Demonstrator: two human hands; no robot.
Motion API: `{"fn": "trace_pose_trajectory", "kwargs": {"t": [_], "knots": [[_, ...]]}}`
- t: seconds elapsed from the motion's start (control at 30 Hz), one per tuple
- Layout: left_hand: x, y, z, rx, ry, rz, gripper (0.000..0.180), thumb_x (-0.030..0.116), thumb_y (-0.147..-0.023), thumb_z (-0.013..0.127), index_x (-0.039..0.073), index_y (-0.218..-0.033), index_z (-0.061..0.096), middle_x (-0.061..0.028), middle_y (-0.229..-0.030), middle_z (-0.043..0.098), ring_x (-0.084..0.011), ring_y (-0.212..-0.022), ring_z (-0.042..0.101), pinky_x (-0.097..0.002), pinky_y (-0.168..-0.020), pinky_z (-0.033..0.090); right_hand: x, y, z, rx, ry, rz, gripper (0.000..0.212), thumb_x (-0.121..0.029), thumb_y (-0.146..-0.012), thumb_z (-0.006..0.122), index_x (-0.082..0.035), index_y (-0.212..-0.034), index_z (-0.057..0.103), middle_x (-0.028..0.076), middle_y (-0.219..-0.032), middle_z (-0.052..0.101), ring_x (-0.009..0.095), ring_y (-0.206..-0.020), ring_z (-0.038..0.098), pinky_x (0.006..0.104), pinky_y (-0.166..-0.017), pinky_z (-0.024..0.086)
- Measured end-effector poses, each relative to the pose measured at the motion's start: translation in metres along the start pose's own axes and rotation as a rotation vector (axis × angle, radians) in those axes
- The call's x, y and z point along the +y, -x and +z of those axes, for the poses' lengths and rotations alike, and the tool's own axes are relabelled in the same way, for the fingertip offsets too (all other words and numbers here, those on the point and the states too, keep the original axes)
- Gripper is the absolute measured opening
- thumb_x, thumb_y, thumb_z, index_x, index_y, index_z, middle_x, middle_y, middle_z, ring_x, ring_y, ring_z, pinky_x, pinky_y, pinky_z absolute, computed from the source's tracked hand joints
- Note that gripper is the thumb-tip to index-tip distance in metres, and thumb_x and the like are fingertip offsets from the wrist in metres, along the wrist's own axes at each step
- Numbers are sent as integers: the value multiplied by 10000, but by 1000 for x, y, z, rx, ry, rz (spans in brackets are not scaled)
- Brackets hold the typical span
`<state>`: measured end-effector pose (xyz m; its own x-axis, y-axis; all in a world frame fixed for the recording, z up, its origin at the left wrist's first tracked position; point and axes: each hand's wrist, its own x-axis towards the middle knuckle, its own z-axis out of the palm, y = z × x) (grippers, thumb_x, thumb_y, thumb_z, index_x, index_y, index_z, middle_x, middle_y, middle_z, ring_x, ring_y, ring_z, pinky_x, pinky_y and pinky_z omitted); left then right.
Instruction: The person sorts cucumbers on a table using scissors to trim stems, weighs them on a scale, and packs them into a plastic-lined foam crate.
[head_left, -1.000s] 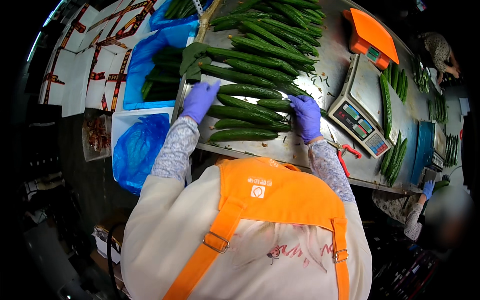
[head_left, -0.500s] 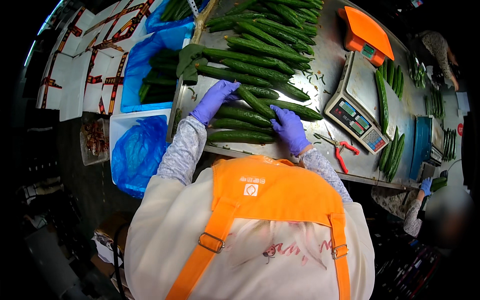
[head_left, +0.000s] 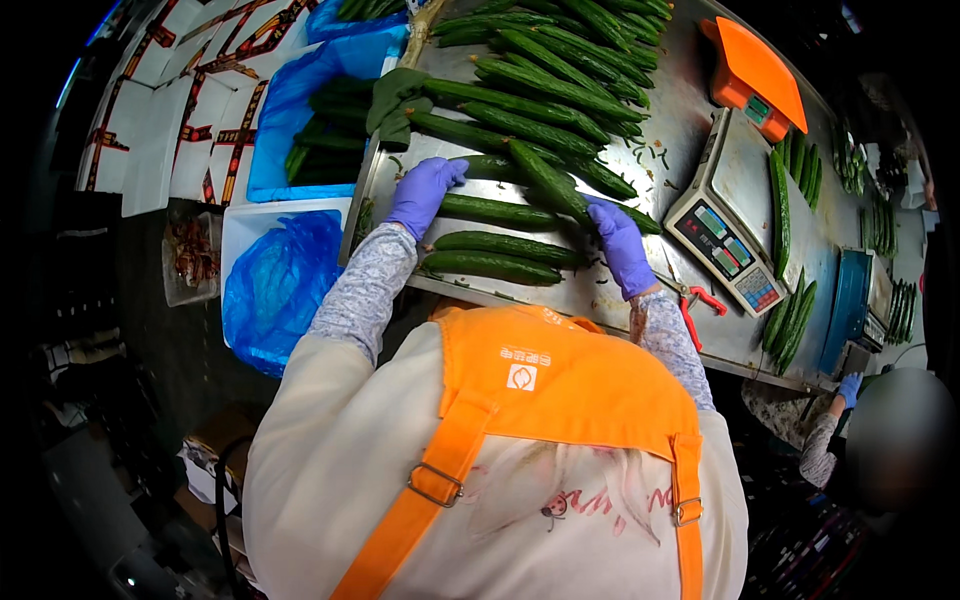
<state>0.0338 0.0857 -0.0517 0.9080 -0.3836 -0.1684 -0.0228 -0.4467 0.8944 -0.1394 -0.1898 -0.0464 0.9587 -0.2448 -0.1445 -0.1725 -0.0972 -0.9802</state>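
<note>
One bright orange fabric bib apron with buckled straps (head_left: pixel 570 375) is nearest, worn over a cream top. Just beyond it, two long, dark-green, ridged cucumbers (head_left: pixel 492 267) lie side by side along the near edge of a scratched stainless-steel table (head_left: pixel 685 95). Red-handled metal shears (head_left: pixel 711 298) lie beside the right forearm. The purple-gloved right hand (head_left: pixel 622 247) has its fingers closed on the near end of a thick green cucumber (head_left: pixel 548 182), which slants away across others. The purple-gloved left hand (head_left: pixel 425 195) has its fingers bent by the left ends of the row; whether they grip anything, I cannot tell. To the right stands a white electronic scale with a flat metal pan (head_left: pixel 745 190). Farther off are a broad heap of green cucumbers (head_left: pixel 565 85) and an orange plastic scale (head_left: pixel 765 80).
</note>
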Motion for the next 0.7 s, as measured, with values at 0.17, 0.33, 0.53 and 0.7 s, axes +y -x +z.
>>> {"fn": "trace_pose_trajectory", "kwargs": {"t": [0.17,0.33,0.53,0.7], "knots": [[26,0,4,172,-59,-204,528,505,-914,547,25,-710,636,-54,-671,619,-147,-666,576,-290,-719,457,-22,-13,-13,188,216,-185,352,-260,-957,556,-82,-1258,593,72,-1136,649,153,-1005,580,281,-921,426],[23,6,2,265,5,-41,562,553,-877,567,34,-669,622,-81,-669,622,-200,-638,587,-329,-679,465,-57,-17,-7,561,1139,-561,388,-208,-853,652,-120,-1229,609,146,-908,639,286,-843,600,361,-765,480],[58,84,-10,-388,-889,422,499,427,-737,750,63,-1065,657,-119,-965,638,-272,-916,603,-356,-803,485,-38,41,47,-318,1089,-444,673,-464,-756,705,-153,-1316,503,131,-1053,587,311,-936,569,418,-824,478],[10,76,-4,-142,-670,518,608,361,-743,722,99,-1270,571,-125,-1153,610,-281,-1072,572,-347,-884,469,-29,28,51,-260,1010,-239,605,-422,-814,669,-157,-1329,493,133,-1091,608,329,-998,582,402,-806,495]]}}
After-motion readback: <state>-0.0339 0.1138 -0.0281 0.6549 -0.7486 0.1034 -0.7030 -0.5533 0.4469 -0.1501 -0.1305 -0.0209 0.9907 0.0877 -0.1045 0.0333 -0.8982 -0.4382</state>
